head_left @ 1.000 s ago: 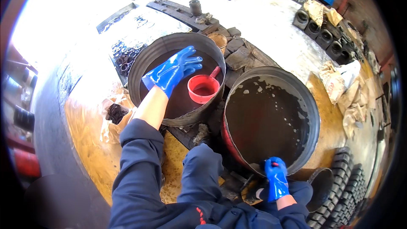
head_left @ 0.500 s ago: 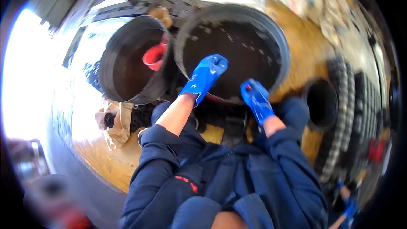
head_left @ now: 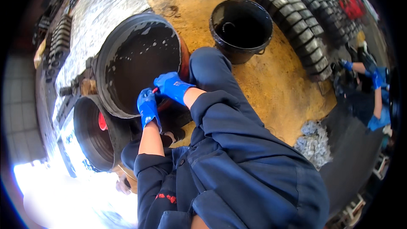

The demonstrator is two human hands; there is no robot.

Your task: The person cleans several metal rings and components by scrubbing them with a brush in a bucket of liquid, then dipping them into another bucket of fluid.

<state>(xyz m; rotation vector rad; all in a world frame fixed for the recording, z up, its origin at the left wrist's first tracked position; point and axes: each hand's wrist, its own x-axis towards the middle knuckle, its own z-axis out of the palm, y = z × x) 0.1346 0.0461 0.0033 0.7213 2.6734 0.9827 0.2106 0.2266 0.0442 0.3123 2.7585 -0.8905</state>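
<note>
Both hands, in blue rubber gloves, meet at the near rim of the large round metal tub of dark liquid (head_left: 140,59) that sits left of centre in the frame. The left hand (head_left: 148,108) is curled over the tub's edge, fingers closed around the rim. The right hand (head_left: 173,87), just beside it and a little higher, is also closed, and a small red thing shows between the two gloves; whether it is pinched by the right hand or merely part of the tub's reddish outer wall cannot be told.

The tub is nearly full, with pale flecks floating on the dark surface, so any tilt or jerk at the rim would likely slop liquid over the edge onto the yellow-stained floor (head_left: 271,80) and the person's dark blue trouser knee (head_left: 207,65), which presses close against the tub. Wet gloves on a thin metal rim could slip, and the edge may be sharp enough to cut the rubber.

A second, smaller round metal tub (head_left: 91,133) sits touching the first at lower left, holding a red plastic scoop (head_left: 102,121); a shove could knock the two together. The black plastic bucket (head_left: 241,27) at upper centre stands apart, beyond the knee. Rows of dark metal blocks (head_left: 296,25) line the upper right, where another person's blue-gloved hands (head_left: 375,78) work well away.
</note>
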